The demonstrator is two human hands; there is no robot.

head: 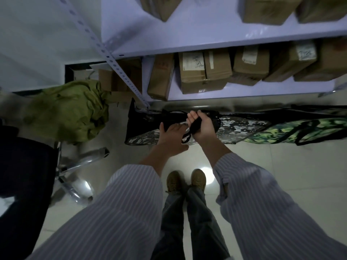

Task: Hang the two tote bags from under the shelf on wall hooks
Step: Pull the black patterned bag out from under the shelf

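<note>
A black tote bag with a white pattern (pixel 232 128) lies flat on the floor, half under the lowest shelf (pixel 244 94). My right hand (pixel 201 126) is closed around its black strap (pixel 193 126), which loops down below my fist. My left hand (pixel 171 136) rests with spread fingers on the bag just left of the strap. A second tote bag with a green leaf print (pixel 304 132) lies to the right, partly overlapping the first, its dark handle on the floor. No wall hooks are in view.
Cardboard boxes (pixel 204 72) fill the white shelves above the bags. A perforated shelf post (pixel 120 70) runs down to the floor at the left. A crumpled olive cloth (pixel 71 111) and an office chair's chrome base (pixel 75 171) stand at the left. My shoes (pixel 185 180) are on pale tiles.
</note>
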